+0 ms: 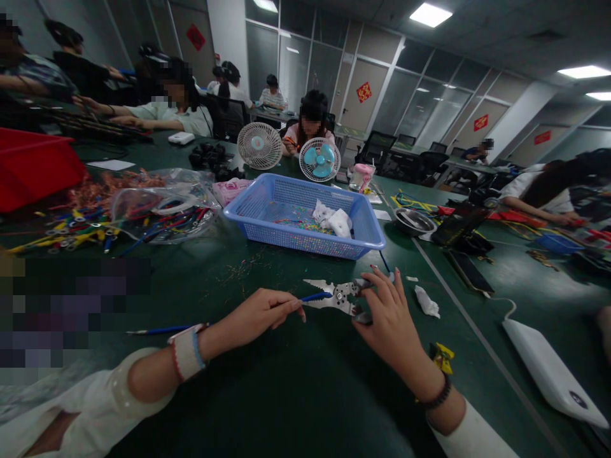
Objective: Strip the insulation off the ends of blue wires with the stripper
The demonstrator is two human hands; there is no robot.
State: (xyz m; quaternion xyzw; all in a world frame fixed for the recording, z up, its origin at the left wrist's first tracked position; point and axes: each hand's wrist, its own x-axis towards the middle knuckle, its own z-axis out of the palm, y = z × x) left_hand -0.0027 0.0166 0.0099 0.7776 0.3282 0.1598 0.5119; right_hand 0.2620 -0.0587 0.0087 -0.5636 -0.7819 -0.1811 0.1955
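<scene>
In my left hand [267, 312] a blue wire [316, 297] is pinched between thumb and fingers. Its far end lies between the jaws of a wire stripper [340, 296], whose jaws point left and are spread apart. My right hand [386, 312] is curled around the stripper's grey handles, with the fingers on the upper one and the thumb by the lower one. Another blue wire [160, 330] rests on the table beside my left wrist, its bare metal tip pointing left. Thin copper strands and scraps [243, 267] are scattered on the table beyond my left hand.
A blue plastic basket [305, 247] with wire scraps and crumpled tissue stands ahead. Wires with ring terminals [90, 226], a plastic bag and a red bin [33, 168] are at left. A white power bank [548, 369] and a phone [470, 272] lie at right. Two fans and several people are beyond.
</scene>
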